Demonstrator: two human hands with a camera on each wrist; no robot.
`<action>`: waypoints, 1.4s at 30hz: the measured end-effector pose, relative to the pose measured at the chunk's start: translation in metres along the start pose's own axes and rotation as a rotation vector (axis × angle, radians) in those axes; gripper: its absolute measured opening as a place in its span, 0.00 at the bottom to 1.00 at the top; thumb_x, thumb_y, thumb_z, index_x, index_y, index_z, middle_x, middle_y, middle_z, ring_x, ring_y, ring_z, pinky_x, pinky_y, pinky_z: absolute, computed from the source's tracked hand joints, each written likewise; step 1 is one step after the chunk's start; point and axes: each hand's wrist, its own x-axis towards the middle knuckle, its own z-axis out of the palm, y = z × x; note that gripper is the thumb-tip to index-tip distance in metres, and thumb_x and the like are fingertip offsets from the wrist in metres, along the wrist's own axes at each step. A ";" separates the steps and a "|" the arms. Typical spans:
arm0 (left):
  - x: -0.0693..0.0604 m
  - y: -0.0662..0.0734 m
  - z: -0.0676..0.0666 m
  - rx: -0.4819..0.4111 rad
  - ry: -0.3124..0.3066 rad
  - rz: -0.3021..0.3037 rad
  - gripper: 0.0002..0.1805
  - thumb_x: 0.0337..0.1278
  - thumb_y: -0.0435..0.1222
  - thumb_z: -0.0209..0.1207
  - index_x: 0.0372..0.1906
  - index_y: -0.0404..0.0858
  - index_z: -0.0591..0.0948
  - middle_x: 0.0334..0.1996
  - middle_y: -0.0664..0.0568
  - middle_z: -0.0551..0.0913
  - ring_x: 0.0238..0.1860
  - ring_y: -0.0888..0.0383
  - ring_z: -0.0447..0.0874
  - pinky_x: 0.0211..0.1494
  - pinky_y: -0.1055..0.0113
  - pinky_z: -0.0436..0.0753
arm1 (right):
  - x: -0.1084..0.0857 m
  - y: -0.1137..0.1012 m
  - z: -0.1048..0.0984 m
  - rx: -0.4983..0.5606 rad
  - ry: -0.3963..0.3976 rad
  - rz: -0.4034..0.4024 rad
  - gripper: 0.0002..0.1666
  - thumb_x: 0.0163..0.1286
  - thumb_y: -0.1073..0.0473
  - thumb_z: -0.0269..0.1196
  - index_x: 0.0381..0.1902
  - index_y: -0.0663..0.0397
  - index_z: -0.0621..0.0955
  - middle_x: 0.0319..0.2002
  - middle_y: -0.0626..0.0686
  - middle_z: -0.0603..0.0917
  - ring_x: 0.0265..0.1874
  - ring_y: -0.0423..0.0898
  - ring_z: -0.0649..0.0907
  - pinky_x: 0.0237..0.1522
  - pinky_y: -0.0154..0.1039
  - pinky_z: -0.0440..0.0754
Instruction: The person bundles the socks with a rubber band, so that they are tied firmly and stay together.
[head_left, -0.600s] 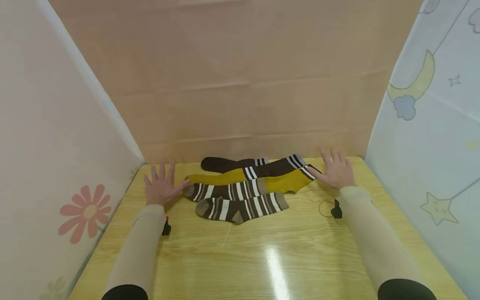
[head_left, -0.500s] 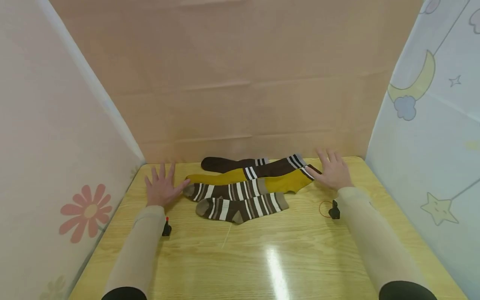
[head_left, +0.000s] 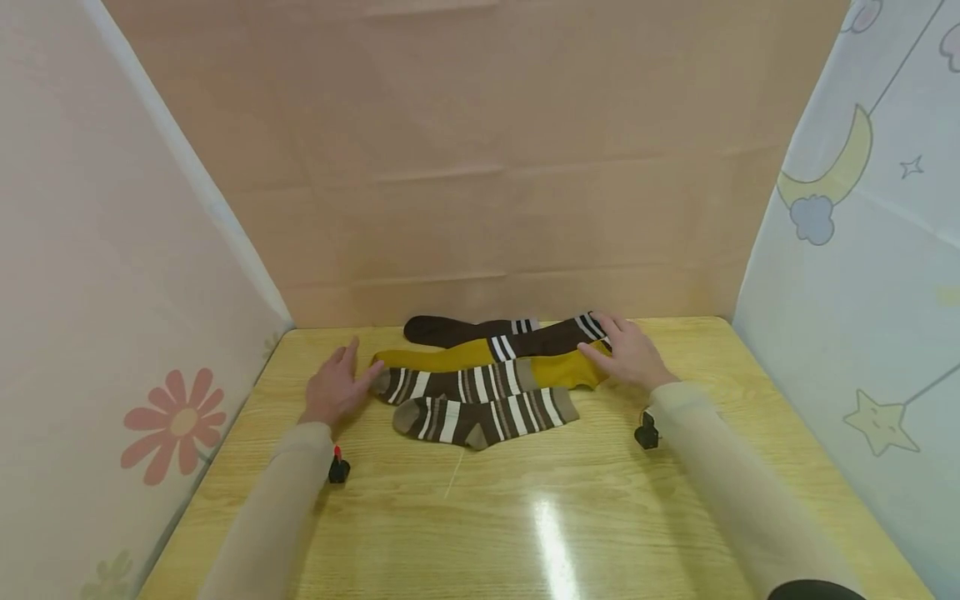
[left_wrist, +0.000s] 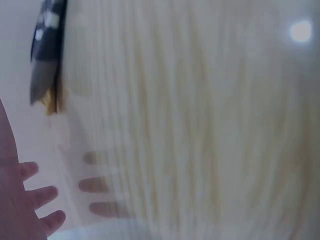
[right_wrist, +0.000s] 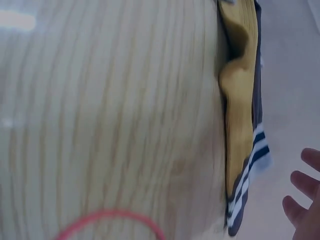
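In the head view, several socks point(head_left: 483, 419) lie in rows across the table point(head_left: 390, 525), between the two hands. The left hand point(head_left: 333, 392) has its thumb just beside the grey toe of a striped sock point(head_left: 420, 384); thumb and index finger stand apart. The right hand point(head_left: 633, 356) reaches over the opposite end of the yellow and dark socks point(head_left: 564, 367), thumb apart from fingers; whether it presses the fabric, I cannot tell.

In the left wrist view, three fingertips are separated, below the sock toe.

In the right wrist view, the fingers spread near a striped cuff point(right_wrist: 245, 182).
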 end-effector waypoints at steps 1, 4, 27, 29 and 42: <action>0.000 0.001 0.000 -0.018 0.000 -0.001 0.55 0.69 0.76 0.36 0.83 0.38 0.59 0.77 0.30 0.64 0.73 0.27 0.66 0.66 0.27 0.70 | 0.001 -0.004 0.001 0.006 -0.021 0.008 0.49 0.77 0.31 0.58 0.81 0.57 0.63 0.77 0.69 0.66 0.72 0.73 0.67 0.68 0.73 0.67; -0.001 0.005 0.002 -0.066 0.004 -0.011 0.53 0.71 0.75 0.35 0.78 0.35 0.66 0.70 0.30 0.73 0.68 0.28 0.73 0.64 0.31 0.73 | 0.003 -0.015 0.005 0.030 -0.076 0.023 0.48 0.78 0.30 0.56 0.81 0.55 0.64 0.77 0.68 0.66 0.72 0.72 0.68 0.68 0.74 0.67; -0.009 0.030 0.002 -0.226 -0.012 -0.049 0.23 0.75 0.51 0.61 0.47 0.32 0.85 0.39 0.40 0.87 0.39 0.45 0.83 0.48 0.47 0.82 | 0.019 -0.079 0.044 0.122 -0.218 -0.105 0.28 0.80 0.45 0.62 0.64 0.62 0.80 0.57 0.59 0.84 0.53 0.54 0.83 0.58 0.54 0.82; -0.009 0.030 0.003 -0.246 -0.004 -0.047 0.21 0.75 0.49 0.62 0.46 0.32 0.85 0.37 0.41 0.87 0.37 0.46 0.82 0.48 0.47 0.82 | 0.020 -0.080 0.049 0.107 -0.229 -0.093 0.29 0.79 0.44 0.63 0.64 0.63 0.80 0.55 0.59 0.84 0.51 0.53 0.83 0.57 0.53 0.82; -0.010 0.025 0.004 -0.327 -0.003 -0.104 0.15 0.79 0.41 0.58 0.41 0.32 0.84 0.32 0.45 0.84 0.33 0.50 0.77 0.41 0.58 0.77 | 0.022 -0.087 0.061 0.201 -0.263 0.023 0.18 0.75 0.49 0.68 0.50 0.58 0.82 0.44 0.53 0.86 0.41 0.48 0.84 0.49 0.49 0.84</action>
